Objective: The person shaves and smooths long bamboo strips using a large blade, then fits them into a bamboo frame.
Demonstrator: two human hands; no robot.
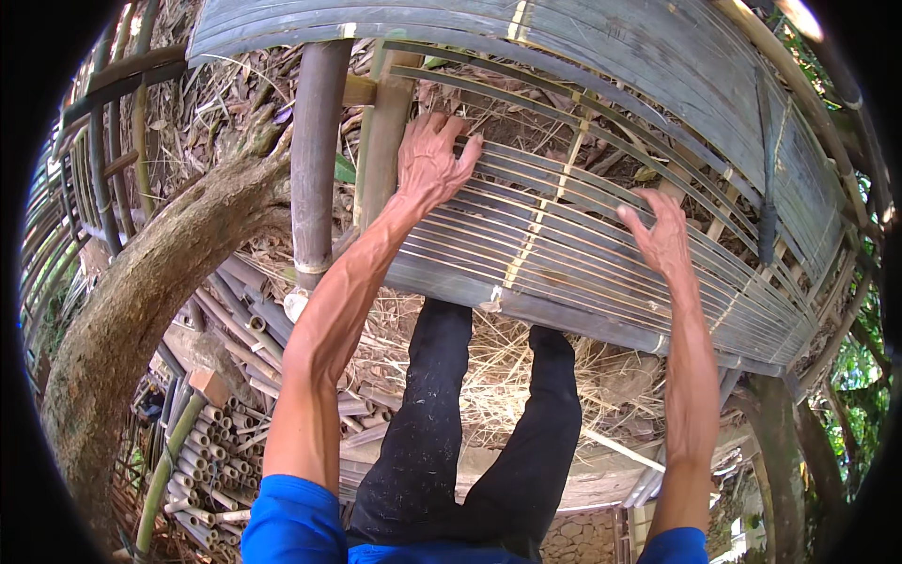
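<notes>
The step in hand looks like spacing slats in one bamboo panel (583, 268), upper centre to right of the frame; the next move calls for even pressure. Of two hands, the left hand (434, 162) lies spread, unclenched; the right hand (660, 230) has thumb and forefinger parted. Two pale cross-ties (537, 221) show; slats crowd too tightly rightward to count surely.
</notes>
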